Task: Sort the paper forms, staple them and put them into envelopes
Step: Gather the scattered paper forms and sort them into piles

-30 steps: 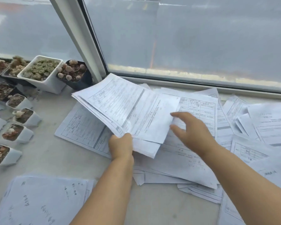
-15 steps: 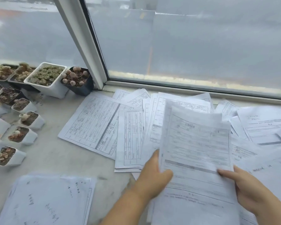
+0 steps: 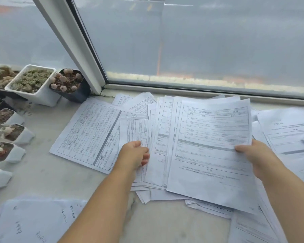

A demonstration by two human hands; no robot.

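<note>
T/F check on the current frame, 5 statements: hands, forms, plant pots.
1. The right hand grips the right edge of the top form. True.
2. The left hand holds a stapler. False: it holds no stapler; its fingers curl at the left edge of the fanned sheets.
3. The black pot stands next to the white window post. True.
4. All forms lie in one squared stack. False: they are spread and overlapping across the sill.
5. The wide form with the table grid lies right of both hands. False: it lies left of the left hand.
</note>
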